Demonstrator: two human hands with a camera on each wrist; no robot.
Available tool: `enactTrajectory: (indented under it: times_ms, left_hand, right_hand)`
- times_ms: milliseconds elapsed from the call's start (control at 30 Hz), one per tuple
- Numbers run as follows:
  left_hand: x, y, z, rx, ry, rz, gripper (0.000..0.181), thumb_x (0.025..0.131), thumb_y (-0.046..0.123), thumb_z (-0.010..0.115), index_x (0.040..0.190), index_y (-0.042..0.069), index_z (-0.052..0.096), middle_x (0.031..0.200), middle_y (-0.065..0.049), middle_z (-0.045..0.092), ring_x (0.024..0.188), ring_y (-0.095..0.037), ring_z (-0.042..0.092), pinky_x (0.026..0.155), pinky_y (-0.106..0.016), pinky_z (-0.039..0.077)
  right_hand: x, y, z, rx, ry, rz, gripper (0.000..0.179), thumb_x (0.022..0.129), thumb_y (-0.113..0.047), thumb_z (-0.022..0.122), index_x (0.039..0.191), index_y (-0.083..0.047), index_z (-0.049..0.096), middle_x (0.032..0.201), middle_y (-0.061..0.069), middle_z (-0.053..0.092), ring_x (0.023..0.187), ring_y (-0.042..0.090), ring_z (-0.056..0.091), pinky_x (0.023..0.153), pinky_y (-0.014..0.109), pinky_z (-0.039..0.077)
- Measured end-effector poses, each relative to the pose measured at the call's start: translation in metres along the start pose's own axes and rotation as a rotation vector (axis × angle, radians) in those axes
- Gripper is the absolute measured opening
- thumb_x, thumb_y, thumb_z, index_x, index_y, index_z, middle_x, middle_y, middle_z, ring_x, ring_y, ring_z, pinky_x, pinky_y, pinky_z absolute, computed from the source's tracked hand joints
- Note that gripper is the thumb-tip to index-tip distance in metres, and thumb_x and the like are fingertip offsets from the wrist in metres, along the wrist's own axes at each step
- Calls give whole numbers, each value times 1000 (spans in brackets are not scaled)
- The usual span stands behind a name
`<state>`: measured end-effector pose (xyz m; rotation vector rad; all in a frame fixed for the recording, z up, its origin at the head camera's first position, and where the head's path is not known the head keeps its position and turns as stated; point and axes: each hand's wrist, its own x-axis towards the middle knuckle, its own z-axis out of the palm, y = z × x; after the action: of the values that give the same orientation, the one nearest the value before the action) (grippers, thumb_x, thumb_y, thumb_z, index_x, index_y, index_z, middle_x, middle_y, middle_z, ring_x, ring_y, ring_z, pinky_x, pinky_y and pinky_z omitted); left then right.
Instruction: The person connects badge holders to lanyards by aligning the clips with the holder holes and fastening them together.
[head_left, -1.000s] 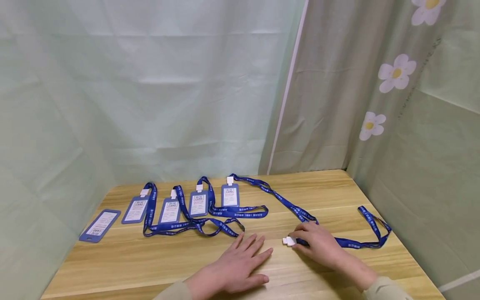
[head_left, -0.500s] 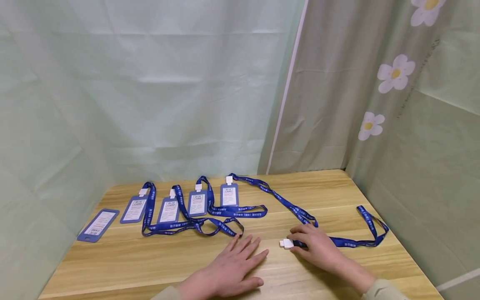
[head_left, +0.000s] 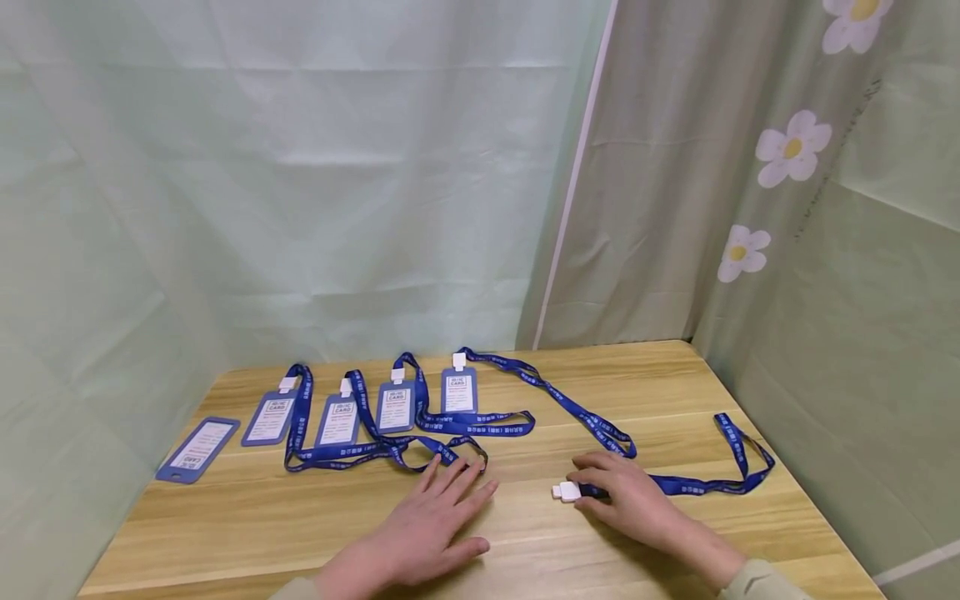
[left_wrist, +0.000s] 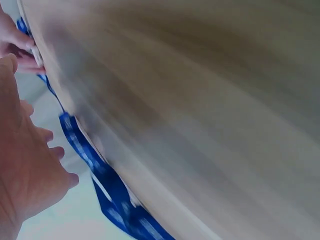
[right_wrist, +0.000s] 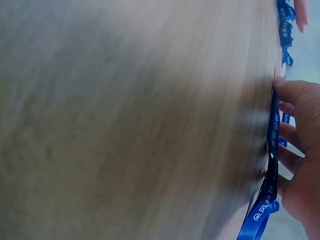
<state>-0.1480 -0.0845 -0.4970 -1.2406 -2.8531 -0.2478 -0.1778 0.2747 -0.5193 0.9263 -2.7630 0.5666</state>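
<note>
My right hand (head_left: 630, 500) pinches a blue lanyard (head_left: 693, 485) just behind its white clip (head_left: 567, 492), which lies flat and pokes out left of the fingertips. The strap trails under the palm and loops at the table's right side. Fingers spread, my left hand (head_left: 420, 529) is over the table with nothing in its grasp. Its fingertips overlap the near loop of another blue lanyard (head_left: 442, 450); whether they touch it I cannot tell. At the far left lies a blue card holder (head_left: 198, 450) with no lanyard on it.
Several more blue card holders (head_left: 337, 420) stand in a row towards the back, each clipped to a lanyard. One strap (head_left: 573, 408) runs from the rightmost holder (head_left: 459, 390) towards my right hand. Curtains (head_left: 375, 208) enclose the wooden table (head_left: 262, 533).
My right hand has slid a little left, drawing the white clip and its lanyard along. Over the last half second my left hand has shifted left and slightly up, to the loop's end.
</note>
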Motion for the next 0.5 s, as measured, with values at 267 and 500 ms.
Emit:
enactTrajectory:
  times_ms: [267, 500]
  left_hand:
    - [-29, -40, -14, -20, 53, -185, 72, 104, 56, 50, 163, 23, 29, 170, -10, 15, 155, -38, 14, 120, -67, 7]
    - [-56, -78, -26, 42, 117, -323, 72, 101, 55, 56, 162, 22, 33, 168, -12, 18, 154, -39, 16, 120, -67, 6]
  right_hand:
    - [2, -1, -2, 1, -17, 17, 34, 93, -38, 76, 123, -21, 76, 135, 1, 65, 127, 24, 57, 104, 52, 48]
    - [2, -2, -3, 10, -40, 53, 38, 92, -41, 77, 126, -23, 75, 136, -2, 64, 128, 22, 57, 104, 51, 48]
